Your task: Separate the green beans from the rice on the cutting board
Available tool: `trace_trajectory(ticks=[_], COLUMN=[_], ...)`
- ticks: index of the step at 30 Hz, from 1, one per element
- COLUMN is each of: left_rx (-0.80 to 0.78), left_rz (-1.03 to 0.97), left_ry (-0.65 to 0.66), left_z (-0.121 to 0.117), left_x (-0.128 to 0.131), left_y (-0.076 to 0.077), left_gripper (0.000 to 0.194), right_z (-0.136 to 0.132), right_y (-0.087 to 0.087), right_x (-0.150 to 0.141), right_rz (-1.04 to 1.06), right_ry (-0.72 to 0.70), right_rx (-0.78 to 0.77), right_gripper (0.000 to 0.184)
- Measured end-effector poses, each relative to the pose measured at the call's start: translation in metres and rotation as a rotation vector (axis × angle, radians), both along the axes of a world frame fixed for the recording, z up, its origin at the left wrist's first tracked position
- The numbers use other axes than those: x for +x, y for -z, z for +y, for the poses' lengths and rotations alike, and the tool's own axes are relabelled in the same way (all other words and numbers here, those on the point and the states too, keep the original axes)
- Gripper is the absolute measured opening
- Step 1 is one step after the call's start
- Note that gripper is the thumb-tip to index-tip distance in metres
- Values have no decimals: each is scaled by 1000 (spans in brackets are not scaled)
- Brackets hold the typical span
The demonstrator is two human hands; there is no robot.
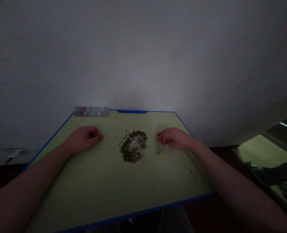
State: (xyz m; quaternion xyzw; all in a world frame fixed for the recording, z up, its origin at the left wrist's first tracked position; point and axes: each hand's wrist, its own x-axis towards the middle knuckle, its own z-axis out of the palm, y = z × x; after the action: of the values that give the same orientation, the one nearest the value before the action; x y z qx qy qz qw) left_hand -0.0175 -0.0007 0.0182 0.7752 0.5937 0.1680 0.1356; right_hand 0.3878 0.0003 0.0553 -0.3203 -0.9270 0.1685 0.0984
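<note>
A pile of small dark green beans mixed with white grains [133,145] lies in the middle of a pale green table [104,187] with a blue edge. My left hand [83,138] rests on the table left of the pile, fingers curled into a loose fist around something small and dark that I cannot make out. My right hand [173,138] lies right of the pile, fingers bent and pressed together on a small clear plastic piece [159,147]. A thin scatter of white grains [174,151] sits under that hand.
A white wall [143,58] rises directly behind the table. A blurred label [92,111] lies at the table's back edge. To the right stands a second pale green table [262,152] with a dark object [274,174] on it. The room is dim.
</note>
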Motion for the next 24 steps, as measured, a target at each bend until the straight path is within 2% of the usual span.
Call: trace_trajectory(ticks=[12,15,19,24], left_rx=[11,10,26,35], left_rz=[20,25,42,24], left_ry=[3,11,11,25], left_z=[1,0,1,2], left_x=[-1,0,-2,-3], left_y=[0,-1,0,2], left_gripper=[35,35,35,35], right_z=[-30,-33,-37,-66], right_y=[-4,0,3,-9], right_x=[38,47,58,65], right_rz=[-47,-20,123,183], right_ry=[120,132,152,171], right_rx=[-56,-8,105,179], right_gripper=[28,25,21,20])
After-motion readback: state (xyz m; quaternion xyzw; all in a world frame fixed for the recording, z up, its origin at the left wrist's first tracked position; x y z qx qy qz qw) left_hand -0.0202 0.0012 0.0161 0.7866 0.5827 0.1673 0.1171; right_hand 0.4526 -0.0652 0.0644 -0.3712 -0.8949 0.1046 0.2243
